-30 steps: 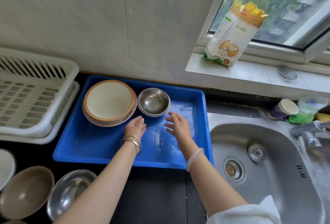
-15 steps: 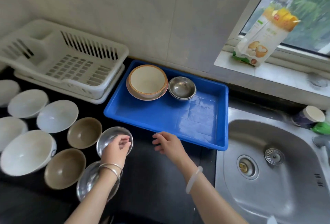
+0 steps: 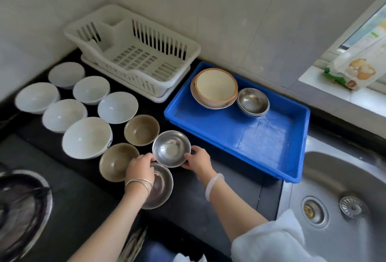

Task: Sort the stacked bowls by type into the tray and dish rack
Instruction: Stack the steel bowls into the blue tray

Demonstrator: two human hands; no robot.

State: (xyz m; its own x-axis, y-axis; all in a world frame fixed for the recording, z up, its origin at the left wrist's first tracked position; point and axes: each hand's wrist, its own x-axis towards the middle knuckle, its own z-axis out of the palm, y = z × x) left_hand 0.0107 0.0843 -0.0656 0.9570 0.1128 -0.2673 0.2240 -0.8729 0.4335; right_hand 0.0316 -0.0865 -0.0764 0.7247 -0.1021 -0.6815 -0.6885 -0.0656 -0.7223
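Observation:
A steel bowl (image 3: 171, 148) sits on the black counter, gripped on its rim by my left hand (image 3: 140, 167) and my right hand (image 3: 197, 160) from either side. A second steel bowl (image 3: 159, 187) lies just below it, partly under my left wrist. Two brown bowls (image 3: 141, 129) (image 3: 116, 161) and several white bowls (image 3: 86, 136) stand to the left. The blue tray (image 3: 250, 136) holds a stack of cream bowls (image 3: 215, 87) and stacked steel bowls (image 3: 253, 101) at its far end. The white dish rack (image 3: 135, 52) stands empty behind.
A steel sink (image 3: 338, 199) lies at the right, past the tray. A dark wok (image 3: 20, 205) sits at the lower left. A flour bag (image 3: 355, 67) leans on the window sill at the upper right. A tiled wall runs behind the counter.
My hands left the blue tray and moved down left to the counter. Both now grip the steel bowl. The view swung left, showing the white bowls and the rack.

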